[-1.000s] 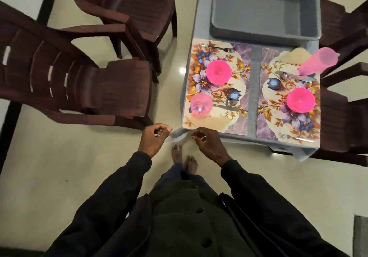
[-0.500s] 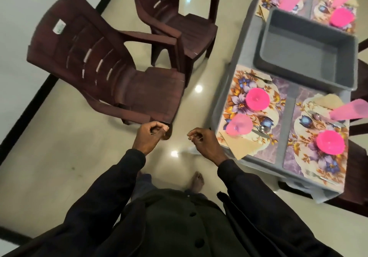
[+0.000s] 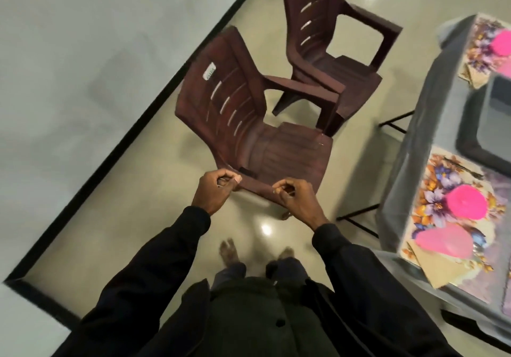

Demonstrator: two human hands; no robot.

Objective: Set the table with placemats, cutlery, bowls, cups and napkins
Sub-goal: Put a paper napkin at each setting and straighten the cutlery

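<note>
Head view, looking down on a person standing on a pale, glossy tiled floor (image 3: 138,226) edged by a black skirting band (image 3: 154,96) below a plain grey-white wall (image 3: 83,38).

Left hand (image 3: 214,193) and right hand (image 3: 297,197): raised in front of the body, apart from each other, each with fingers curled and thumb pinched to fingertips. Each grip is drawn together; whether anything is held between them cannot be told. Both sit over the front edge of the near brown plastic armchair (image 3: 249,127) in this view; contact with it cannot be confirmed.

Second brown armchair (image 3: 331,44): at 12 o'clock, just behind the first, beside the tabletop.

Tabletop (image 3: 414,146): at 3 o'clock, covered in grey cloth, well apart from the hands. On it lies a floral placemat (image 3: 431,196) carrying a pink bowl (image 3: 467,204), a pink cup (image 3: 445,243) toward the near edge, a beige napkin (image 3: 439,272) at the corner, and a fork (image 3: 464,167) along the far edge. A grey tub (image 3: 475,138) stands past it. At 2 o'clock, a second floral placemat (image 3: 481,41) bears another pink item (image 3: 502,43), partly cut off.

Bare feet (image 3: 229,250) show on the floor at 6 o'clock, above dark sleeves (image 3: 166,271) and a buttoned dark garment.
</note>
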